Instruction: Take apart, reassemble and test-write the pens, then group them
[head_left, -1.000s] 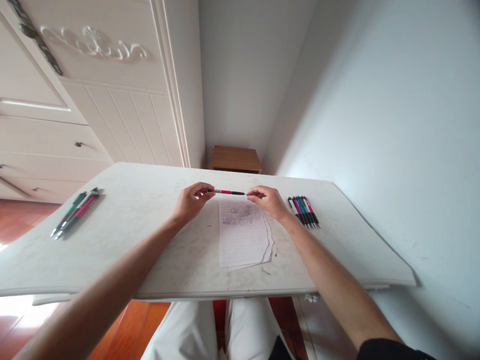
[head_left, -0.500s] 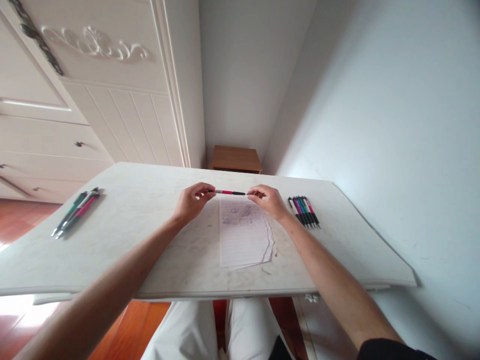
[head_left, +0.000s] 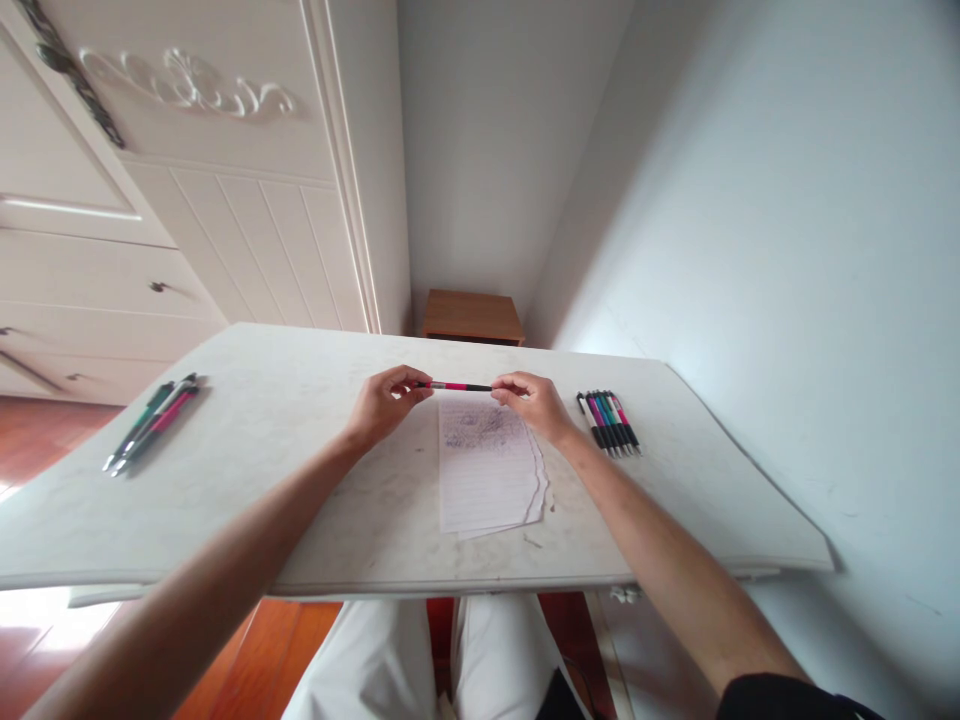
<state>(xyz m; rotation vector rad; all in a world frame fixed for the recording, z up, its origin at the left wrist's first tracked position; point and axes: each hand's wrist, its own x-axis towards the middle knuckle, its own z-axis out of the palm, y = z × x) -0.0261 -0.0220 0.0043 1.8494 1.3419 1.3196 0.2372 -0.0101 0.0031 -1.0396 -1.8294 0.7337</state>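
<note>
A pink and black pen (head_left: 459,386) is stretched level between my two hands, just above the far end of the paper. My left hand (head_left: 388,402) pinches its left end, while the fingertips of my right hand (head_left: 534,402) close on the black right end, hiding its tip. Below the pen lie lined paper sheets (head_left: 487,490), torn along the right side and scribbled over in dark ink near the top. To the right of my right hand, several pens (head_left: 609,423) in different colours lie side by side in a row.
More pens (head_left: 154,425), green, pink and dark, lie together at the left of the white table (head_left: 337,550). Small scraps (head_left: 532,543) sit beside the paper. A white cabinet (head_left: 247,220) stands at the left, a wall (head_left: 787,250) at the right, and a wooden stand (head_left: 474,314) beyond the table.
My right hand has shifted slightly left along the pen, and its fingers now cover the tip that showed before. My left hand has hardly moved.
</note>
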